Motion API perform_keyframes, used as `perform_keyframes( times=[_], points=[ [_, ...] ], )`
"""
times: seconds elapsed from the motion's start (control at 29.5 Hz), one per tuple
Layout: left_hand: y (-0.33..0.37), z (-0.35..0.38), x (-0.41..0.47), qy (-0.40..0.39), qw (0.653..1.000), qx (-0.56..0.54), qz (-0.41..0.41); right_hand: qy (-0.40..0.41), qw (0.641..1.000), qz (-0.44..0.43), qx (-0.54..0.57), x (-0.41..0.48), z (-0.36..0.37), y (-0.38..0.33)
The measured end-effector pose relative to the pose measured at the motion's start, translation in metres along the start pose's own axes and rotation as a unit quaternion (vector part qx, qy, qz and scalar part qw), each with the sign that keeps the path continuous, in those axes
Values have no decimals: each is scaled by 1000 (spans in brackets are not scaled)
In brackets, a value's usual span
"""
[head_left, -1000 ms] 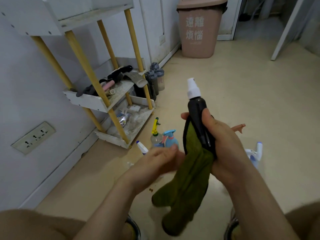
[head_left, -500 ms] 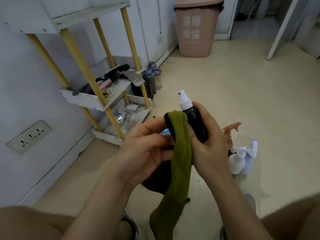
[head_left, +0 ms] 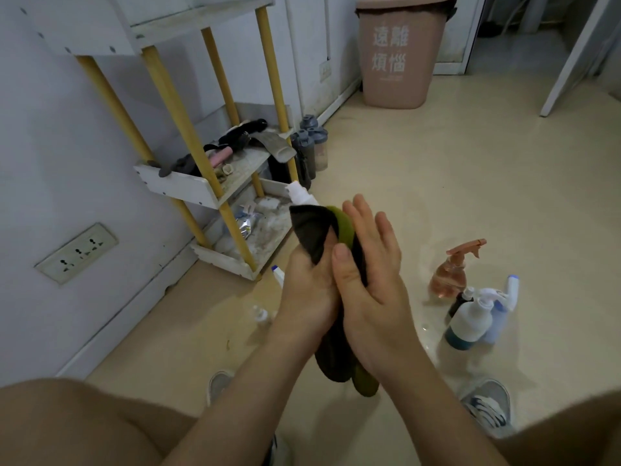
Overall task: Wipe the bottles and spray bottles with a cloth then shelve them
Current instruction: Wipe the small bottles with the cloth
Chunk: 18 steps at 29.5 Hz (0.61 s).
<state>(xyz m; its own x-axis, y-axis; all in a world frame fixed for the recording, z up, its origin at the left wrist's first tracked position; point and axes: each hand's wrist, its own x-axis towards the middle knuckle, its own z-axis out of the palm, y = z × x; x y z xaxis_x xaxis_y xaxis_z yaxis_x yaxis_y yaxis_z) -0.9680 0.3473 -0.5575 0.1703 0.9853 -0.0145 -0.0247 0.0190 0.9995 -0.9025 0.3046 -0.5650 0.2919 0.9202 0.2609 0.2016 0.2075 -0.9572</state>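
The left hand [head_left: 304,290] grips the cloth [head_left: 344,227] bunched round the bottle [head_left: 300,194], only its white cap showing; the right hand [head_left: 371,284] presses flat against it, fingers straight. Best to twist the bottle inside the cloth, covering neck and base; the shelf [head_left: 174,185] stands beyond

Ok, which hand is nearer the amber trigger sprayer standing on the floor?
Right. The right hand presses against the cloth, and the amber sprayer stands apart, off to its right. The left hand grips the cloth on the other side, farther from the sprayer.
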Motion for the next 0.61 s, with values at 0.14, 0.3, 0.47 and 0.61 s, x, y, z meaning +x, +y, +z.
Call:
perform_keyframes(
  times=[0.14, 0.3, 0.47, 0.61],
  points=[
    [25, 3, 20, 53, 994, 74, 60, -70, 992, 64, 82, 29, -14, -10],
    [84, -1, 51, 18, 981, 115, 153, -165, 980, 56, 95, 83, -49, -61],
    [94, 11, 65, -32, 937, 281, 206, -113, 991, 28, 60, 123, -50, -73],
    [70, 8, 85, -139, 948, 253, 131, -34, 961, 122, 244, 136, -40, -47]
  ],
)
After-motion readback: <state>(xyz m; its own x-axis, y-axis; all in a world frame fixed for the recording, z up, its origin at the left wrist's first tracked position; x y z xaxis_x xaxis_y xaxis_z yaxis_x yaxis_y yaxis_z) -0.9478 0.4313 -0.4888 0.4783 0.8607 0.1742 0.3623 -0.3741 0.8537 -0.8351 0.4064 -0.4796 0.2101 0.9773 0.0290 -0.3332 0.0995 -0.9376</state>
